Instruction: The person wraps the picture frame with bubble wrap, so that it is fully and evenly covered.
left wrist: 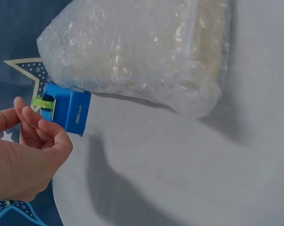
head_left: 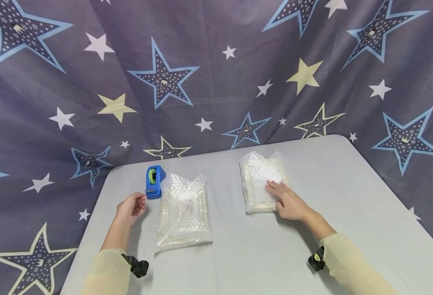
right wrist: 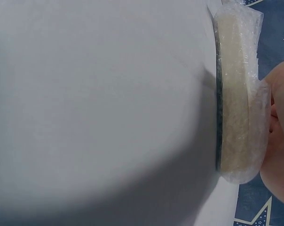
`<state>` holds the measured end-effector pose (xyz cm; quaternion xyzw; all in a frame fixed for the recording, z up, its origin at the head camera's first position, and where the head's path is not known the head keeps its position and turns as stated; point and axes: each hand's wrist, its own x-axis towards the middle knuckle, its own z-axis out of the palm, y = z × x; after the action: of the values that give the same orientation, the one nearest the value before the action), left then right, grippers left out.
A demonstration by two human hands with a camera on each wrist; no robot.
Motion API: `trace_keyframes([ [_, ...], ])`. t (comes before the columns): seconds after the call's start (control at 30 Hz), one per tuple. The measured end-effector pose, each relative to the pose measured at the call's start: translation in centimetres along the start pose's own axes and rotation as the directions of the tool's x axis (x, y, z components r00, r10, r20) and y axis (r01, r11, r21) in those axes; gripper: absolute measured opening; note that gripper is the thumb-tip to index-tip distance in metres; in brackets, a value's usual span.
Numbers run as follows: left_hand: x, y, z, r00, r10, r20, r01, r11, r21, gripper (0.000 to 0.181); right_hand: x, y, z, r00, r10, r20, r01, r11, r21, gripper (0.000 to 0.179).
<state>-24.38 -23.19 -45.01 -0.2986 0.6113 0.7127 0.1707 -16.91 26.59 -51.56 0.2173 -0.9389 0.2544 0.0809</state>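
Note:
At the far left of the table a blue tape dispenser with a lime-green roll core stands beside a bubble-wrapped package. My left hand is at the dispenser's near end, thumb and fingertips pinched together at the tape end by the cutter. The fingers partly cover the dispenser in the left wrist view. My right hand rests with fairly straight fingers on top of a second bubble-wrapped package, lying flat. This package's thick cream side shows through clear wrap in the right wrist view.
Both packages and the dispenser are on a table with a pale grey cover. A dark curtain with star prints hangs right behind the table's far edge. A gap of table separates the two packages.

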Motion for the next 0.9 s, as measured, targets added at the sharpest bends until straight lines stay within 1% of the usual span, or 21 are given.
trace_keyframes([
  [0.17, 0.1, 0.4, 0.0, 0.998, 0.008, 0.065, -0.004, 0.997, -0.073, 0.028, 0.0, 0.0, -0.1, 1.000, -0.003, -0.016, 0.003, 1.000, 0.004, 0.059],
  [0.27, 0.2, 0.3, -0.1, 0.995, -0.004, 0.099, 0.018, 0.991, -0.136, 0.029, 0.0, 0.1, -0.1, 1.000, 0.003, -0.010, -0.003, 1.000, 0.002, 0.058],
  [0.4, 0.3, 0.1, -0.3, 0.993, -0.020, 0.117, 0.044, 0.977, -0.207, 0.031, 0.0, 0.1, 0.0, 1.000, 0.013, 0.011, -0.013, 1.000, 0.008, 0.059],
  [0.5, 0.2, -0.2, -0.4, 0.994, -0.024, 0.103, 0.047, 0.974, -0.222, 0.034, 0.0, 0.0, 0.0, 1.000, 0.009, 0.012, -0.009, 1.000, 0.008, 0.059],
  [0.6, 0.2, -0.6, -0.5, 0.995, -0.026, 0.093, 0.044, 0.980, -0.194, 0.036, 0.1, 0.0, 0.0, 1.000, 0.008, 0.008, -0.008, 1.000, 0.012, 0.059],
  [0.67, 0.2, -1.0, -0.6, 0.996, -0.032, 0.078, 0.043, 0.990, -0.134, 0.037, 0.1, 0.1, 0.0, 1.000, 0.012, 0.009, -0.012, 1.000, 0.011, 0.059],
  [0.73, 0.3, -1.4, -0.6, 0.998, -0.046, 0.047, 0.049, 0.997, -0.061, 0.036, 0.1, 0.1, 0.0, 1.000, 0.018, 0.013, -0.018, 1.000, 0.013, 0.059],
  [0.8, 0.4, -1.9, -0.5, 0.998, -0.062, 0.006, 0.062, 0.998, 0.002, 0.035, 0.1, 0.1, 0.0, 1.000, 0.021, 0.017, -0.021, 1.000, 0.010, 0.060],
  [0.9, 0.7, -2.6, -0.6, 0.995, -0.074, -0.064, 0.077, 0.995, 0.055, 0.034, 0.1, 0.0, 0.0, 0.999, 0.024, 0.021, -0.024, 1.000, 0.009, 0.060],
])
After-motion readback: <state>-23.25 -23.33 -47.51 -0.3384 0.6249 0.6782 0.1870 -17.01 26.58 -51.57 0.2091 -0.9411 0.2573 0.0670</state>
